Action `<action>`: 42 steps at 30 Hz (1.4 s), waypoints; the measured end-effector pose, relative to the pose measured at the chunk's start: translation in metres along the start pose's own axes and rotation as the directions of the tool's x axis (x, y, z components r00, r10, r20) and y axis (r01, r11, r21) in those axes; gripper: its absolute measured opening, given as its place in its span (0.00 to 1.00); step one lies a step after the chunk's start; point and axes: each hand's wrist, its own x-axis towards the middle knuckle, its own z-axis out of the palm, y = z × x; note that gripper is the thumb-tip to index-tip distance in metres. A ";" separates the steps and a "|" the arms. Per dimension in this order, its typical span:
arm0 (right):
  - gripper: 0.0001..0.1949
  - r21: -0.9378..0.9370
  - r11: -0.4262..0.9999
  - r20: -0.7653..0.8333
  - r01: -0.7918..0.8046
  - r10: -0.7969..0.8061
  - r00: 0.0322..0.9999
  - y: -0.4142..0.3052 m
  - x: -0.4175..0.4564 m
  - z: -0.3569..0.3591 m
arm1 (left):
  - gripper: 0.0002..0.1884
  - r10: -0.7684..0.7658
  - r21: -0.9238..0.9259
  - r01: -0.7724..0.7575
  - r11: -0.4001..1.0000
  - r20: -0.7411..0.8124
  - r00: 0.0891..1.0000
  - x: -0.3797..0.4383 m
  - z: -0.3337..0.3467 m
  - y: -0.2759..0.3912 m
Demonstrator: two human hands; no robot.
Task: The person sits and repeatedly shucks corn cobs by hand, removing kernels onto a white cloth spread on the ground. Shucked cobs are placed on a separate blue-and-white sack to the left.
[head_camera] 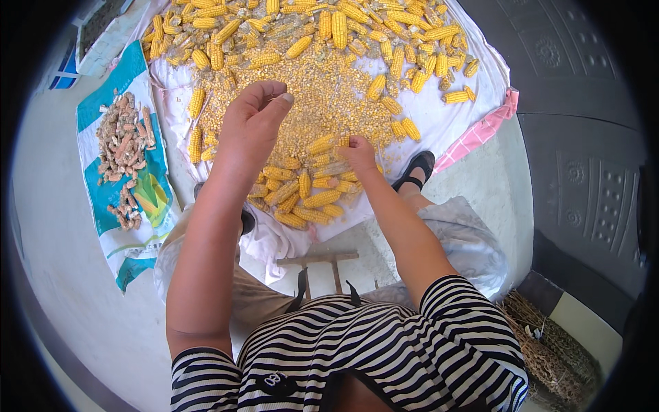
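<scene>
My left hand (257,116) is raised over the loose corn kernels (314,87), its fingers curled and its thumb bent towards the index finger; no object shows in it. Lower and to the right, my right hand (359,153) pinches a small yellow corn piece (344,140), partly hidden by the fingers. Just below it lies a pile of corn ears (301,198), some with kernels partly off. Many more ears (339,30) cover the far part of the white cloth (489,77), beyond the kernels.
At left, stripped cobs (121,139) lie on a teal and white sack (92,190). My feet in black sandals (422,162) are at the cloth's edge. A wooden frame (334,257) stands between my legs. Dark embossed panels (582,154) and dry plant bundles (551,355) are at right.
</scene>
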 end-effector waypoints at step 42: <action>0.15 0.667 0.730 -0.066 0.147 -0.138 0.988 -0.293 -0.074 0.054 | 0.24 0.336 -0.141 -0.313 0.939 0.188 0.923 0.009 0.065 -0.010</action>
